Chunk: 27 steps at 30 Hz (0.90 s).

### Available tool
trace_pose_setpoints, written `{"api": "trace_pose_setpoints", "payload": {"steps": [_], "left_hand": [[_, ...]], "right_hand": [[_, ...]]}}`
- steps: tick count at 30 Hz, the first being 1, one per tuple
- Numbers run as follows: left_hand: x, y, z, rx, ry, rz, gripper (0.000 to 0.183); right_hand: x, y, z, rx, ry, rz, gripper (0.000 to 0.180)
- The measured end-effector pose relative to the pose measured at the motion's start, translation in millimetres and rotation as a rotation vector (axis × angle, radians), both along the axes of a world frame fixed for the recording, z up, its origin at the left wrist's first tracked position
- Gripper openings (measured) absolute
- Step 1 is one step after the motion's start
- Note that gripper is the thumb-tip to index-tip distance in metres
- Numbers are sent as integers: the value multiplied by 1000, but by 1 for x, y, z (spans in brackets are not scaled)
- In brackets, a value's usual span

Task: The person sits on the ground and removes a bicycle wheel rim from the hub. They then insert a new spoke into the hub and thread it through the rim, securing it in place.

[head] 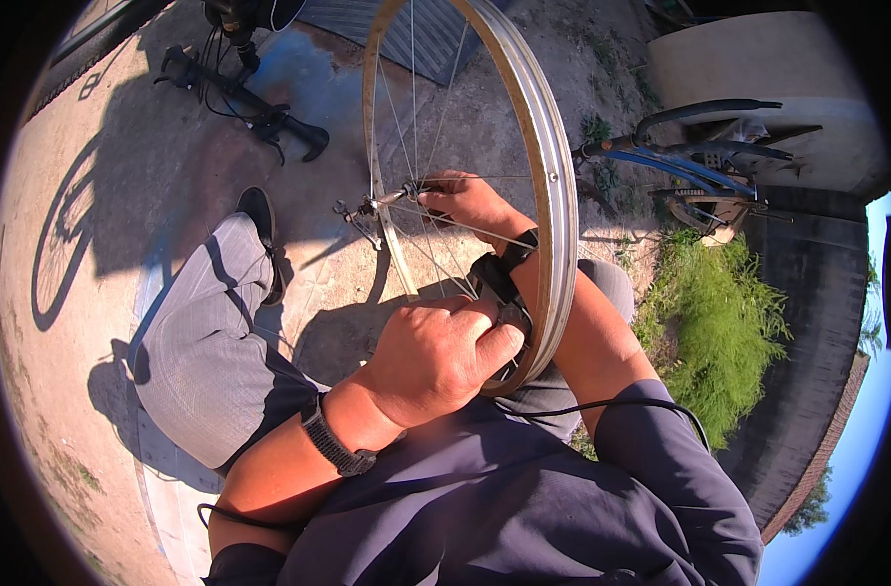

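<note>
A bicycle wheel with a worn metal rim (560,176) and thin spokes stands upright before me. My right hand (471,205) reaches past the rim from the right, its thumb and fingers pinching the hub (410,192) at the wheel's centre. From the hub's left end juts the axle with small metal fittings (365,212). Nearer to my body, my left hand (445,351) is curled beside the lower spokes, its back towards the camera; its fingertips and what they grip are hidden. Dark parts (515,315) show just beyond its knuckles, beside my right wrist's black strap.
Black handlebars (247,102) with cables and brake levers lie across the upper left. Corrugated sheet (394,36) is on the ground behind the wheel. At right are a blue bicycle frame (679,168), a green bush (716,329) and a wall. My shoe (256,209) rests left of the wheel.
</note>
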<state>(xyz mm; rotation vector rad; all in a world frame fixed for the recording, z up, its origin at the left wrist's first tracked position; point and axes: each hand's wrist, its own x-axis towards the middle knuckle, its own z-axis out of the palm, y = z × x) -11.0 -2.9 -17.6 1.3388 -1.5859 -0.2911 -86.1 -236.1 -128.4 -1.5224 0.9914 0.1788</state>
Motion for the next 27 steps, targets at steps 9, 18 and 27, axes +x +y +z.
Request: {"api": "trace_pose_setpoints", "payload": {"steps": [9, 18, 27], "left_hand": [[1, 0, 1, 7, -16, -14, 11], [-1, 0, 1, 4, 12, 21, 20], [1, 1, 2, 10, -1, -4, 11]], "right_hand": [[0, 1, 1, 0, -1, 10, 35], [1, 0, 2, -7, 20, 7, 42], [2, 1, 2, -5, 34, -8, 43]]}}
